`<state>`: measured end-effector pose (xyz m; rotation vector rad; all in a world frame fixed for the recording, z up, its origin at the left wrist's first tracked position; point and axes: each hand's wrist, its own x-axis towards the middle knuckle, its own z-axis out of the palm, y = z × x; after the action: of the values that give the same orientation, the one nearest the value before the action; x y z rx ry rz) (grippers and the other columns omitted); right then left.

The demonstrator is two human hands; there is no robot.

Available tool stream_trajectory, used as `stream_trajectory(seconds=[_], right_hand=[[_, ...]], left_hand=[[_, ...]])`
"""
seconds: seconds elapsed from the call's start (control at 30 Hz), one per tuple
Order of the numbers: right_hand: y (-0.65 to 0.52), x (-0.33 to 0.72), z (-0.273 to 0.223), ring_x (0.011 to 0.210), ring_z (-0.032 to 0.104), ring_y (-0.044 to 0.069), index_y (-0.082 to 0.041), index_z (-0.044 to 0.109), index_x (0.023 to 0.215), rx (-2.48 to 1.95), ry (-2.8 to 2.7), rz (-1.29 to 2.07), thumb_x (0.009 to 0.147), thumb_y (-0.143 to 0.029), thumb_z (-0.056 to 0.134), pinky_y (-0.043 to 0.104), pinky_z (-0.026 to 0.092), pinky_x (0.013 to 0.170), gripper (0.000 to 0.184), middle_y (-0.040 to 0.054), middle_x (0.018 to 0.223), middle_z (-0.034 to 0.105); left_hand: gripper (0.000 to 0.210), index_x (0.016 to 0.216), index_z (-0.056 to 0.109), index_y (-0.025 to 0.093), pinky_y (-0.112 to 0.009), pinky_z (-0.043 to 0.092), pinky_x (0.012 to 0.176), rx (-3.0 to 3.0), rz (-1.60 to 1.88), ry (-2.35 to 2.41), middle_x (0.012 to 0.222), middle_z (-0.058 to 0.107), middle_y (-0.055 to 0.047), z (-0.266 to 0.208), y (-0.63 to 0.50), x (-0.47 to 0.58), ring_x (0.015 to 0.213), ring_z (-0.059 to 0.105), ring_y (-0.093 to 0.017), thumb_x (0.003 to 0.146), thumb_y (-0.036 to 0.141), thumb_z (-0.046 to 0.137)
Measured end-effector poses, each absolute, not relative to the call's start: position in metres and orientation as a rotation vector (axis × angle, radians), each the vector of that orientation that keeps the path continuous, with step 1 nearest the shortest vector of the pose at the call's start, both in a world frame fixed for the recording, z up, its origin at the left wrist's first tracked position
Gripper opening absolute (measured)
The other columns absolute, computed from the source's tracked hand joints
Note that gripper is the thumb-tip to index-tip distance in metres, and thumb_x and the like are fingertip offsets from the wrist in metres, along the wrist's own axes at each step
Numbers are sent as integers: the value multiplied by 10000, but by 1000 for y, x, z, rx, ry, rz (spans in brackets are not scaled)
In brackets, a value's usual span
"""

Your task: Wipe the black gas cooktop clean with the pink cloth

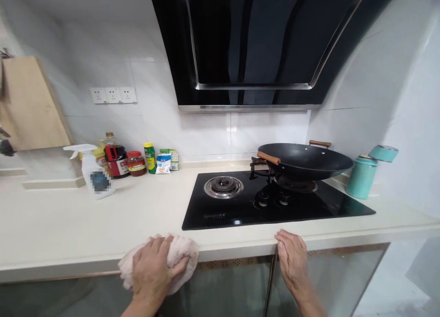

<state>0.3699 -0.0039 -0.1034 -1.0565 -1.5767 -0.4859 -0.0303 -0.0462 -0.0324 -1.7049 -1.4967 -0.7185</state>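
Note:
My left hand (153, 266) is closed on a pale pink cloth (184, 253), which is bunched up and presses against the front edge of the white countertop (144, 216). Part of the cloth hangs over that edge. Further right, my right hand (292, 257) is by the same edge, below the black gas stove (247, 211). Its fingers are together and slightly curled, with nothing visible in them. On the stove's right burner sits a black wok (305, 163) with wooden handles. The left burner (223, 187) is bare.
A white spray bottle (94, 170) stands on the counter at left, near a sauce jug (117, 158), a red-lidded jar (136, 163) and small packets (163, 163). A teal flask (362, 177) with its lid open is right of the wok. Overhead hangs a black range hood (254, 46).

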Motion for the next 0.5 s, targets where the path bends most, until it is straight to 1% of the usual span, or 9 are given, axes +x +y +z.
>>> stream_trajectory(seconds=[0.07,0.17,0.27,0.33,0.37,0.43,0.5], right_hand=[[-4,369,-104,1066,625,217,-210,631,1078,-1051,-1574,-480,992,-214,438,438,414,963,212,68,1062,691],[-4,368,-105,1092,613,221,-211,630,1098,-1038,-1582,-452,996,-220,433,451,405,983,222,73,1090,684],[-5,374,-108,1122,597,226,-219,633,1123,-1028,-1618,-429,1006,-255,417,459,407,993,248,80,1137,668],[-6,387,-111,1177,569,246,-219,642,1125,-1063,-1611,-447,1013,-310,402,482,396,1019,280,97,1194,648],[-6,397,-114,1219,547,265,-216,644,1139,-1117,-1585,-462,1019,-344,381,511,375,1045,316,110,1234,635],[-6,420,-119,1293,497,309,-209,636,1196,-1285,-1497,-491,1030,-408,308,593,290,1098,418,130,1306,612],[-4,443,-124,1319,481,337,-213,625,1243,-1443,-1448,-486,1030,-448,252,642,217,1115,490,127,1329,616]], left_hand=[[450,1106,672,173,-502,462,836,-1734,-713,-1482,1068,721,-152,-33,-48,-5,1050,628,-394,789,490,618],[467,1140,659,187,-501,448,863,-1885,-740,-1452,1080,708,-138,-35,-44,41,1058,617,-375,757,454,685],[535,1180,635,196,-506,437,896,-2076,-781,-1374,1086,690,-129,-38,-36,94,1089,592,-366,746,495,723],[596,1216,613,197,-510,431,909,-2152,-790,-1308,1102,677,-120,-38,-29,129,1099,577,-365,730,514,749],[634,1236,600,192,-507,431,906,-2187,-777,-1267,1109,672,-118,-37,-26,147,1081,578,-359,721,526,759],[694,1265,578,175,-481,438,879,-2273,-706,-1180,1110,666,-119,-36,-20,182,1018,588,-331,712,548,770],[700,1275,565,152,-463,436,873,-2356,-610,-1069,1107,659,-131,-37,-14,217,1009,582,-320,730,548,756]])
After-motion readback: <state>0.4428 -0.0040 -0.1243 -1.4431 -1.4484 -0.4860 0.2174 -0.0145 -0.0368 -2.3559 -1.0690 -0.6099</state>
